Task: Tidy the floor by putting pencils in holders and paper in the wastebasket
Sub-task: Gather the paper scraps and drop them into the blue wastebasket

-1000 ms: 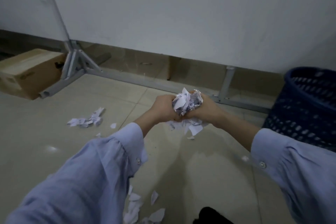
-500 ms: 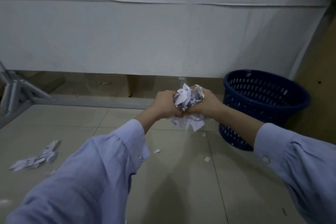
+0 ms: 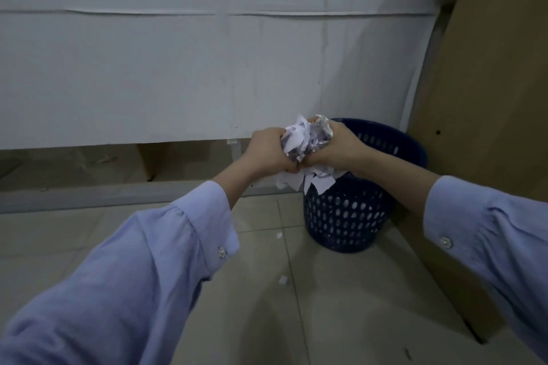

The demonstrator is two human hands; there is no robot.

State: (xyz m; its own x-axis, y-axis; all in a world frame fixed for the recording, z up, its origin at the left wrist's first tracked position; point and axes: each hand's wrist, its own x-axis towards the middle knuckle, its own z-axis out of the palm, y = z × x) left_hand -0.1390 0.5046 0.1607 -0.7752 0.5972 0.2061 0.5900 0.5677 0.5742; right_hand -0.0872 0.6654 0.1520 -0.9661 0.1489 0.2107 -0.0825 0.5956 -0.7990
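Between the left hand [image 3: 268, 151] and right hand [image 3: 336, 148], both clenched on it, sits a crumpled paper wad [image 3: 305, 142], the blue wastebasket [image 3: 347, 213] just below and beyond them.

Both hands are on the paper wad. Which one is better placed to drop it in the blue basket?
Right. The right hand already sits over the wastebasket rim, while the left hand is off to its left over the floor. Both clamp the paper wad, so releasing together probably spills fewer scraps.

Pale tiled floor [image 3: 89, 246] with a blue perforated wastebasket [image 3: 347, 216] and two small paper scraps [image 3: 283, 280] nearby.
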